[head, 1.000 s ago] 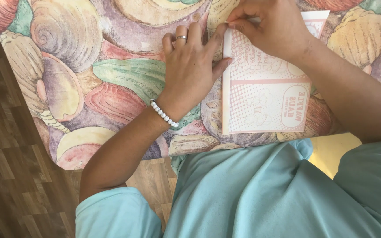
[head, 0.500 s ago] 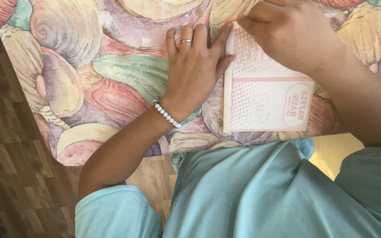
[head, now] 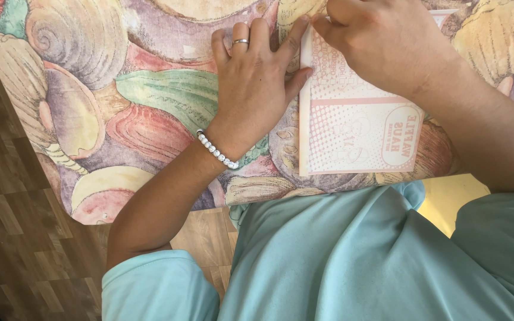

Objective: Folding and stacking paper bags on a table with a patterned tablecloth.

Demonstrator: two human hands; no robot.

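Two hands are laid on a pink printed paper packet point(head: 352, 128): left hand point(head: 257, 83) spread flat at its left edge, right hand point(head: 382, 41) pinching its far corner, on shell-patterned surface point(head: 120, 101).

Right hand point(head: 388, 44) covered the top of the paper packet point(head: 355, 128); its fingertips ran past the top edge, so grip on the packet couldn't be told. Packet's upper right corner barely showed beside the wrist. Left hand point(head: 257, 83) lay flat, thumb tip at the packet's left edge; anything under the palm was hidden. Tablecloth point(head: 90, 89) was cut off at top, left and right; the table under it wasn't visible. Right forearm left frame at the right. Person's torso hid the near table edge.
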